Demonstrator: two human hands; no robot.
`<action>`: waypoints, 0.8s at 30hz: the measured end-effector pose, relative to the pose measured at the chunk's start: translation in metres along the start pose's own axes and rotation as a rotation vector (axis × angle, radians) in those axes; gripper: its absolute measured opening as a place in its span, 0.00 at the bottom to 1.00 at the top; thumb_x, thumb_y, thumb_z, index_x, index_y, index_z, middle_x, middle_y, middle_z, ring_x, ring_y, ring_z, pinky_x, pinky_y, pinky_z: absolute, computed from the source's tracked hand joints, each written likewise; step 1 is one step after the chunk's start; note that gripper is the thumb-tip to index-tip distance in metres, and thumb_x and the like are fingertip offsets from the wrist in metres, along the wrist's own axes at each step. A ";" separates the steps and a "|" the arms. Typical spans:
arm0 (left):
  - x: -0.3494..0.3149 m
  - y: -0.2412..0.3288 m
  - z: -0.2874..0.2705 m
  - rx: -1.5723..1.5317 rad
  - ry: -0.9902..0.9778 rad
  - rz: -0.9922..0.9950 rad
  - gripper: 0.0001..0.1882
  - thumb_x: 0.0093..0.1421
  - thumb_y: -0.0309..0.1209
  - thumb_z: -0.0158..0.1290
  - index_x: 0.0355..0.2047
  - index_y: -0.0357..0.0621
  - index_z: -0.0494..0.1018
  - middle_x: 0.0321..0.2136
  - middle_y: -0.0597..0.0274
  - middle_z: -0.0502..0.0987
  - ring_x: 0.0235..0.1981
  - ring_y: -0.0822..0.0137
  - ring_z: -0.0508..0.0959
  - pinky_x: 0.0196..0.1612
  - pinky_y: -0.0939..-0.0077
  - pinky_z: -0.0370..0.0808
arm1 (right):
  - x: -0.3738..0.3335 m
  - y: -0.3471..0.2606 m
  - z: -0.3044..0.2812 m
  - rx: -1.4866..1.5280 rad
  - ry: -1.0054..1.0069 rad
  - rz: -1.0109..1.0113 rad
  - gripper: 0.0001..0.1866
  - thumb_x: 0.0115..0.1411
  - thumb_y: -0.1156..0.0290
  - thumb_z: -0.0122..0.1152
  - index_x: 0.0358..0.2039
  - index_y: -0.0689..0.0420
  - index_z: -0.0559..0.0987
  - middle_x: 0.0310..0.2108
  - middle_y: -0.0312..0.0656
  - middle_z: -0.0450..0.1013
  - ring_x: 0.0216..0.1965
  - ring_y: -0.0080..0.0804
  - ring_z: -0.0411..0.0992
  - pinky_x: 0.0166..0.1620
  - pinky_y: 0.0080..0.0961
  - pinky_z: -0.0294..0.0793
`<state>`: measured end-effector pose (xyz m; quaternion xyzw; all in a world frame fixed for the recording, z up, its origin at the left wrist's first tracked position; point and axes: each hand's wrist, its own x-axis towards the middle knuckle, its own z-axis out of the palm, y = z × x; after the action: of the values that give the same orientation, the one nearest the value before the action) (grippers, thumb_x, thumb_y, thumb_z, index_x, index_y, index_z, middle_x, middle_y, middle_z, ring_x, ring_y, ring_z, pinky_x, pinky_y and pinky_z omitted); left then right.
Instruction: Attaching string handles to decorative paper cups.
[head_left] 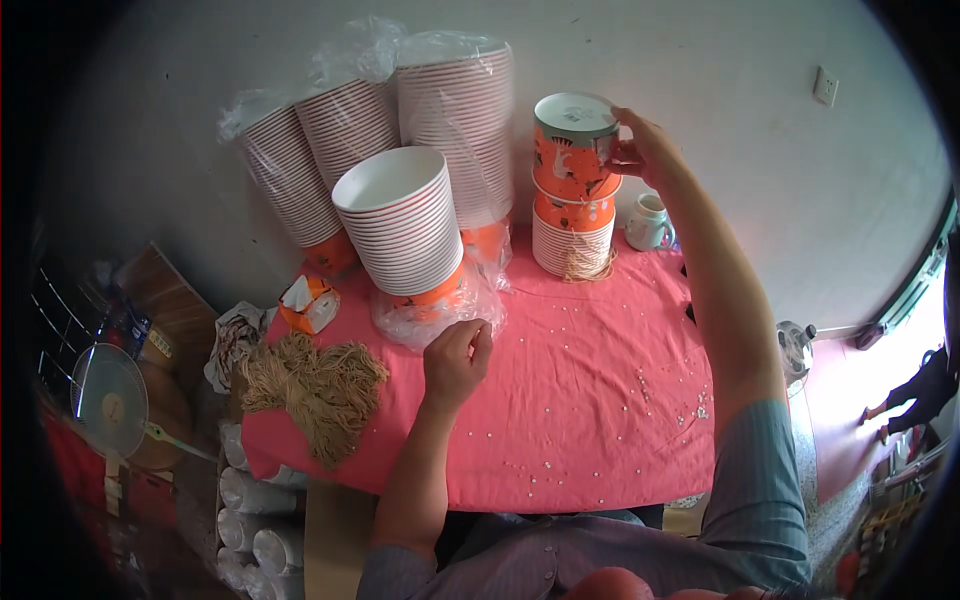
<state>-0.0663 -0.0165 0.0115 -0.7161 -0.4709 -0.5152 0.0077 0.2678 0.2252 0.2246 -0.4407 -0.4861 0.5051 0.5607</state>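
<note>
Right hand [645, 150] grips the upturned orange tub [570, 172]; left hand [457, 362] curls into a loose fist! Clear plastic bags [460, 105] sheathe tall nested tubs, and that orange tub sits left of the right palm, atop an upturned stack [560, 245].

single head-worn fisheye view, looking down and forward past the wearer's shirt [500, 550], pink-covered table [590, 400] close below, pale wall [650, 50] beyond, dark curved rim
</note>
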 end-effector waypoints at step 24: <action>0.000 -0.001 0.008 0.005 -0.008 0.023 0.06 0.70 0.28 0.62 0.39 0.38 0.82 0.30 0.53 0.84 0.26 0.55 0.83 0.30 0.62 0.79 | 0.011 0.055 -0.009 0.008 0.062 0.125 0.28 0.67 0.49 0.68 0.56 0.59 0.77 0.32 0.47 0.74 0.28 0.43 0.81 0.34 0.46 0.92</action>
<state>-0.0609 -0.0124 0.0071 -0.7236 -0.4639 -0.5110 0.0134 0.2690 0.2412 0.1707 -0.4834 -0.4379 0.5271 0.5447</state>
